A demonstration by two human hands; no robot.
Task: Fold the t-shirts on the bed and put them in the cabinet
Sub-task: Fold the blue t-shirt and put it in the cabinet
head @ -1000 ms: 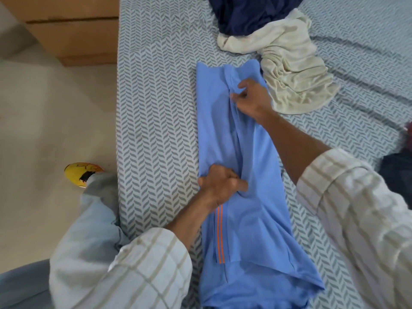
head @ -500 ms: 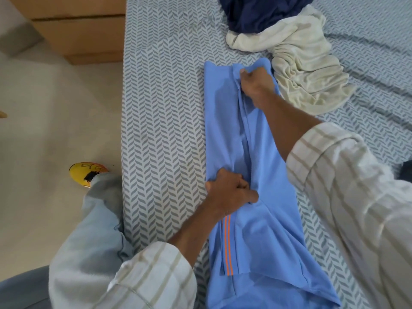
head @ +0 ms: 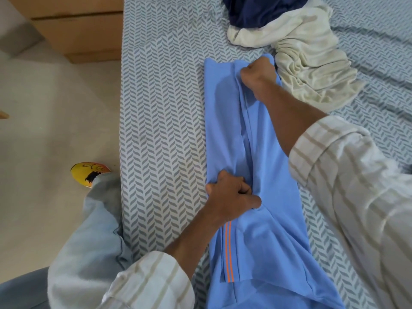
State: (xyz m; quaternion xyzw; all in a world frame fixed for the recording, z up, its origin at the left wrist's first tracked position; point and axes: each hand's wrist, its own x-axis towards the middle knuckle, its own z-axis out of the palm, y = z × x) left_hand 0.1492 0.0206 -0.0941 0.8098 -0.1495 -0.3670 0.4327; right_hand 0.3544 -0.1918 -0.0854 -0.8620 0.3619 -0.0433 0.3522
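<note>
The left hand (head: 231, 192) is closed into a fist, pinching a fold of the light blue cotton t-shirt with two orange stripes (head: 223, 112), which lies lengthwise on the bed covered by a grey-and-white herringbone sheet (head: 162, 121). The right hand (head: 258, 73) is also curled tight, gripping the same fold at the shirt's far end, straight beyond the left hand. Between the two hands the fold runs as a raised ridge. The two orange stripes show just below the left wrist.

Just to the right of the right hand, touching the blue shirt's corner, lies one crumpled cream fabric garment (head: 307, 63); beyond it, partly resting on it, is one dark navy garment (head: 249, 12). That makes three garments, counted. Far left of both hands, past the bed's edge, stands a light wooden cabinet (head: 73, 27) on the floor. One yellow shoe (head: 87, 172) shows left of the left hand.
</note>
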